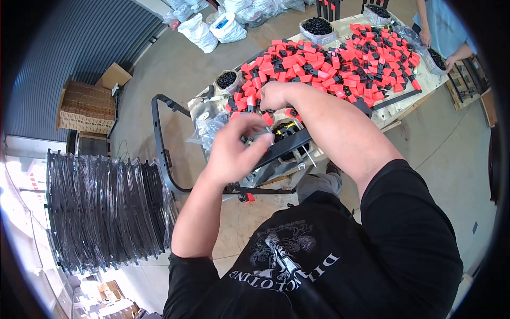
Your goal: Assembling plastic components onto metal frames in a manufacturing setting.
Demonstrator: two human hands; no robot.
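My left hand (236, 149) is raised over a black tubular frame (289, 142) with rounded corners, its thumb spread away from its curled fingers. No held thing shows in it. My right hand (275, 96) reaches across to the near edge of a pile of red-and-black plastic pieces (319, 66). Its fingers are bent closed, and their tips are hidden, so what they hold cannot be made out. Beneath the frame's bar, near my left hand, sits a container of dark parts with some yellow ones (286, 129).
Open boxes of small black parts (317, 27) stand around the table (204, 109). Clear plastic bags (208, 128) lie at its left. Wrapped black frames (106, 207) are stacked at left. A person in light blue (449, 24) works at far right. White sacks (199, 33) stand behind.
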